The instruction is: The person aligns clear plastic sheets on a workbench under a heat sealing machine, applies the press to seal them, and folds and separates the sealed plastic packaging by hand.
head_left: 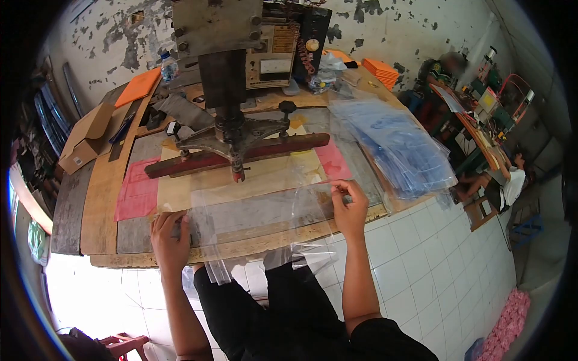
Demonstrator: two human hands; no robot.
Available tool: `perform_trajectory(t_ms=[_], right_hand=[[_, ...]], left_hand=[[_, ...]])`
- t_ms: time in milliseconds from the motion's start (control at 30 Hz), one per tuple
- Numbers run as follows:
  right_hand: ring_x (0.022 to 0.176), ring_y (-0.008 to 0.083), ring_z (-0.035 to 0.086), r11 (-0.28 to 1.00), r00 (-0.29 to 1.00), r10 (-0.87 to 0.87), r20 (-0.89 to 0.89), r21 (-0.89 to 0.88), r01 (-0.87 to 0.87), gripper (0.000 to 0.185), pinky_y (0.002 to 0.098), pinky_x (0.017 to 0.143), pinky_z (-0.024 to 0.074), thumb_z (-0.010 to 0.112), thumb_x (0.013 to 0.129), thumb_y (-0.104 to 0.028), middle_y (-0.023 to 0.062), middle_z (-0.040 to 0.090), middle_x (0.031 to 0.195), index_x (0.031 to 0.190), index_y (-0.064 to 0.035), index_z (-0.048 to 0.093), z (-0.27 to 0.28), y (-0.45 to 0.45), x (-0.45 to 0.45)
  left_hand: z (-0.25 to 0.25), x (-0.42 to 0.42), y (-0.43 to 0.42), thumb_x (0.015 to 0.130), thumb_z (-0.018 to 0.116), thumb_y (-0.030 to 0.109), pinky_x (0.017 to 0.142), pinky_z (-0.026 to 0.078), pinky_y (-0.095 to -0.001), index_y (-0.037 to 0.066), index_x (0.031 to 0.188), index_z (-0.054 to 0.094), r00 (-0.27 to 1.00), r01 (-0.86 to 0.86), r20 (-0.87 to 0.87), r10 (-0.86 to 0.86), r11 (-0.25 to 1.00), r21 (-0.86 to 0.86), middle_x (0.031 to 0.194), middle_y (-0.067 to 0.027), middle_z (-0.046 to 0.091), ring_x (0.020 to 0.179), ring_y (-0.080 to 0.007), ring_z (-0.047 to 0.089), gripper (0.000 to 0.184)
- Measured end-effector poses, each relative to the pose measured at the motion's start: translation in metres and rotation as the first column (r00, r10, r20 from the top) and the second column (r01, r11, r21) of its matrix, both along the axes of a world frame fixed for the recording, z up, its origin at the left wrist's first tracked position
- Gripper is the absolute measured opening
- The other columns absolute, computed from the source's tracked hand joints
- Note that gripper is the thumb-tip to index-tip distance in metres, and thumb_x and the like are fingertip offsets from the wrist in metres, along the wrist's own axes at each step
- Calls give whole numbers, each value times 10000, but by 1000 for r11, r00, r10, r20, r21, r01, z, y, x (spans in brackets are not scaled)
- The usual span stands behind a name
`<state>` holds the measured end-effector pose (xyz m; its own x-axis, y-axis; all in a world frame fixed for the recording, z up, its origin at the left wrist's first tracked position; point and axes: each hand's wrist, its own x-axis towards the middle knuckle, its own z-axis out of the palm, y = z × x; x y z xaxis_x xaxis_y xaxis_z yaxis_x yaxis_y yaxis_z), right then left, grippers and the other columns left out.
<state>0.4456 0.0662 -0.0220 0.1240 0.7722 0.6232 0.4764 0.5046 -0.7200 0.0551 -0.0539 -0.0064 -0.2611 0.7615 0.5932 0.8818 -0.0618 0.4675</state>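
Note:
A clear plastic sheet (253, 210) spans the front of the worktable, its lower flaps hanging over the edge above my lap. My right hand (350, 207) pinches its upper right corner between thumb and fingers. At the sheet's left side, my left hand (171, 236) is closed near the table edge, fingers curled; what lies between its fingertips is too small to make out. Just beyond the sheet, a press with a long reddish bar (253, 155) stands over a yellowish sheet (247, 185) with pink sheets (137, 189) at its sides.
A stack of clear bluish plastic sheets (397, 141) lies at the right. An open cardboard box (90, 138), an orange sheet (138, 86) and a bottle (169, 67) are at the left. Two other people (442, 75) sit farther right near another machine (489, 105).

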Motion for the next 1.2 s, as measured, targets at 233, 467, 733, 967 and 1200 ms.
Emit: perform_trajectory(t_ms=[233,467,733,967,1200], right_hand=[[808,208,687,1000,1000,-7,-2,-22,7,149,324,772,545,723,920,23,94,736,947,1056,-27,756,3,-2,-2],[796,217,681,1000,1000,0,-1,-3,0,143,331,767,541,723,918,18,97,733,936,1050,-27,755,0,0,0],[810,226,702,1000,1000,-4,8,-18,4,124,337,773,549,732,929,-7,106,743,940,1050,-24,754,-1,-2,-1],[814,159,675,999,1000,5,-17,-35,-6,121,299,796,539,712,943,25,83,742,923,1057,-1,744,2,-3,-2],[815,166,689,1000,1000,-6,-6,-18,6,128,301,792,542,716,934,31,89,746,915,1055,0,744,1,-2,-2]], left_hand=[[2,2,0,983,715,139,957,482,-448,28,1038,765,1000,-5,-5,5,1000,3,1013,-129,726,971,-334,664,134],[-1,-1,1,973,721,136,953,482,-453,31,1031,764,1000,2,-19,-1,1000,12,1020,-132,725,984,-347,657,128],[1,1,0,970,722,137,954,484,-455,33,1023,763,1000,7,-7,-7,1000,2,1016,-126,724,991,-349,655,124],[-2,-2,1,972,721,141,955,486,-464,33,1025,763,1000,2,-24,-2,1000,5,1018,-126,726,996,-346,657,127],[-1,0,1,981,713,143,942,482,-451,34,1023,764,1000,7,0,-7,1000,1,1014,-121,731,978,-338,660,127]])
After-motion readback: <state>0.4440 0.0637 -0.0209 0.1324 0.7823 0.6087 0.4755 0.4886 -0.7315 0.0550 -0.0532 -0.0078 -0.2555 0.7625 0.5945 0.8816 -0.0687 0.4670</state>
